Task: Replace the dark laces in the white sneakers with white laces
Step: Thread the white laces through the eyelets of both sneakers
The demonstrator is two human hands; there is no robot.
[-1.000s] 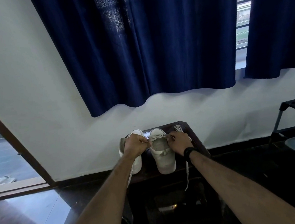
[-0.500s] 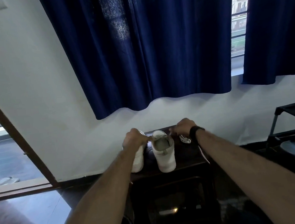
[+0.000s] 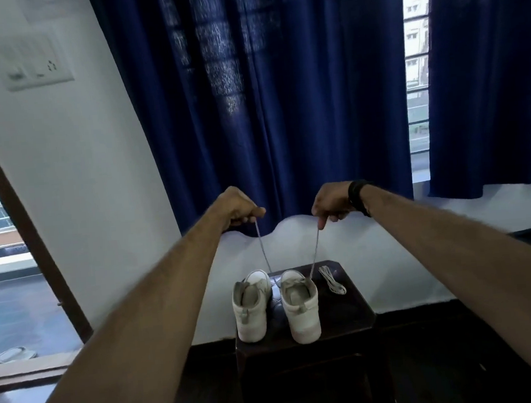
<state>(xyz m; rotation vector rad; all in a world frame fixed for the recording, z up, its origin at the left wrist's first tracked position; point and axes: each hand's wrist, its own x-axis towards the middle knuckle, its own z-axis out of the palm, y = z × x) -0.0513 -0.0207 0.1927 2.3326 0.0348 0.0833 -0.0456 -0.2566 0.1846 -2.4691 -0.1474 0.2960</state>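
Note:
Two white sneakers stand heels toward me on a dark stool [image 3: 346, 319]: the left sneaker [image 3: 250, 310] and the right sneaker [image 3: 301, 309]. My left hand [image 3: 239, 209] pinches one end of a white lace [image 3: 263, 252] and my right hand [image 3: 332, 204] pinches the other end [image 3: 315, 251]. Both ends run taut down to the right sneaker's eyelets. Both hands are raised well above the shoes. A spare white lace [image 3: 331, 280] lies folded on the stool right of the sneakers.
Dark blue curtains [image 3: 265, 90] hang behind the stool against a white wall. An open doorway [image 3: 7, 285] is at the left, with a sandal [image 3: 12, 354] outside. A switch plate [image 3: 39, 63] is on the wall. The floor is dark.
Both hands rose from the right sneaker's top, pulling the two lace ends up and apart until taut. The camera tilted upward.

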